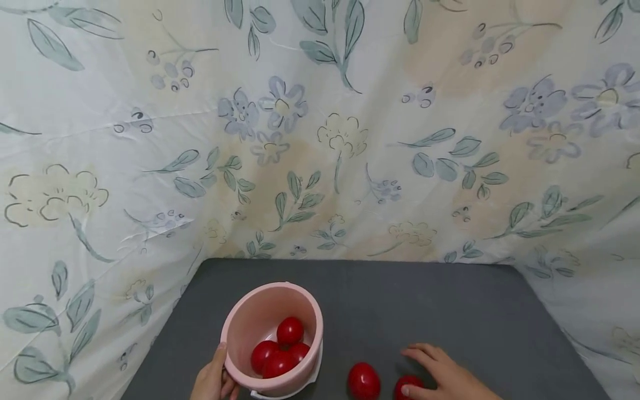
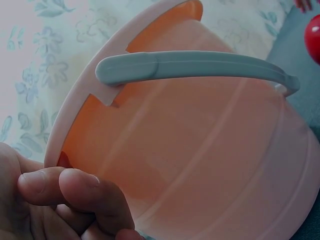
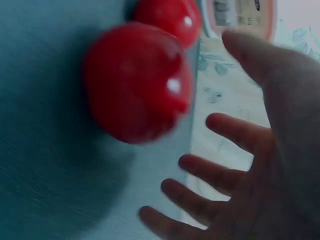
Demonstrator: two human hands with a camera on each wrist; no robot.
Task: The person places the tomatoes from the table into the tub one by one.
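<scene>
A pink bucket (image 1: 245, 328) stands on the dark grey table (image 1: 425, 305) and holds several red tomatoes (image 1: 280, 350). My left hand (image 1: 220, 368) grips its near left rim, thumb over the edge. In the left wrist view the fingers (image 2: 75, 187) curl against the bucket wall (image 2: 210, 155) below its grey handle (image 2: 200, 67). Two more tomatoes lie on the table, one (image 1: 363, 381) loose and one (image 1: 406, 383) under my right hand (image 1: 417, 371). In the right wrist view the right hand (image 3: 225, 82) is spread open beside that tomato (image 3: 137, 82), not closed round it.
A floral cloth (image 1: 320, 139) hangs behind the table and down both sides. The grey table top stretches bare towards the back and right. The second loose tomato (image 3: 170, 17) lies between my right hand and the bucket.
</scene>
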